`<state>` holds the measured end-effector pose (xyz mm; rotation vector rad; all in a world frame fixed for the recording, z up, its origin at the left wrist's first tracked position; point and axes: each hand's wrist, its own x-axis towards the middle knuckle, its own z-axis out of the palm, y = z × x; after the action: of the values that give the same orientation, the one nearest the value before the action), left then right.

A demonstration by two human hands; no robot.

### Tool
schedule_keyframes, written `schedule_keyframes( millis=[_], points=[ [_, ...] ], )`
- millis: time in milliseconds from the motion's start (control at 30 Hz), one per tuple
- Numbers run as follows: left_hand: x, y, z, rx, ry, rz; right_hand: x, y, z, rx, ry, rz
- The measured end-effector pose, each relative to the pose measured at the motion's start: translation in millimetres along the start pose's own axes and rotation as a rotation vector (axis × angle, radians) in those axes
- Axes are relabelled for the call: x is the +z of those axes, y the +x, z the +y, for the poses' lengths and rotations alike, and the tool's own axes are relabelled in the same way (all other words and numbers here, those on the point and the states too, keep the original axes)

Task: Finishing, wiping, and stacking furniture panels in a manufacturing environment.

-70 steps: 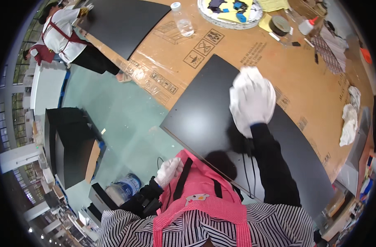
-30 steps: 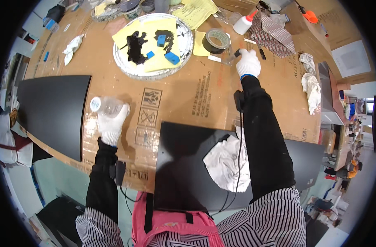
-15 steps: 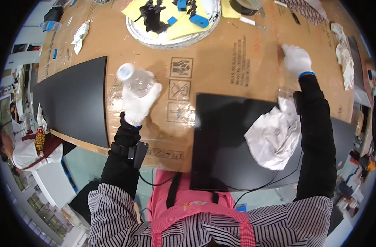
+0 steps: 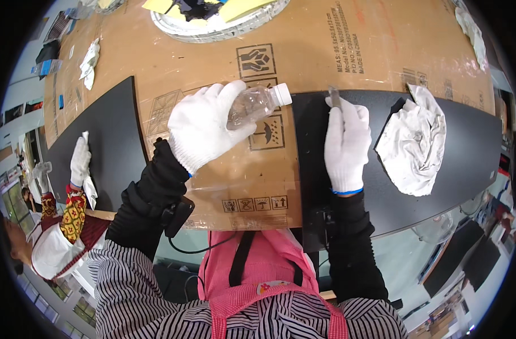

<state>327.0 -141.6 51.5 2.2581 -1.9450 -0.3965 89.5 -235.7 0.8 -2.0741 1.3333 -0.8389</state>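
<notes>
My left hand (image 4: 207,124), in a white knit glove, is closed around a clear plastic bottle (image 4: 251,107) with a white cap. The bottle is tilted, its cap pointing right, above the cardboard. My right hand (image 4: 347,144), also gloved, pinches a small, thin greyish flat piece (image 4: 334,97) whose kind I cannot make out. That hand is over the left part of a black panel (image 4: 393,214) with a curved edge. To its right, a crumpled white cloth (image 4: 413,144) lies on the panel.
Cardboard (image 4: 213,62) covers the table. At the far side stands a round white tray (image 4: 213,35) with yellow sheets and black stuff. On the left, a co-worker's gloved hand (image 4: 80,161) holds a cloth over a second black panel (image 4: 108,130). More crumpled cloths (image 4: 89,63) lie around.
My right hand has come back from the far right to the panel, with a thin piece in its fingers. My left hand has moved the bottle right and tipped it. The co-worker's hand has come over the left panel.
</notes>
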Motion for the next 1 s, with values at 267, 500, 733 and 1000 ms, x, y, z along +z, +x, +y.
schedule_keyframes(
  millis=[267, 500, 733, 1000],
  points=[
    [4, 10, -1, 0.148, 0.120, -0.041, 17, -19, 12, -0.104, -0.034, 0.110],
    [12, 16, -5, 0.200, 0.130, 0.028, 20, -20, 13, -0.108, -0.061, 0.144],
    [7, 20, 1, 0.170, 0.145, -0.026, 19, -19, 15, -0.108, -0.004, 0.169],
    [8, 19, 4, 0.122, 0.144, -0.009, 17, -19, 12, -0.069, -0.003, 0.176]
  ],
)
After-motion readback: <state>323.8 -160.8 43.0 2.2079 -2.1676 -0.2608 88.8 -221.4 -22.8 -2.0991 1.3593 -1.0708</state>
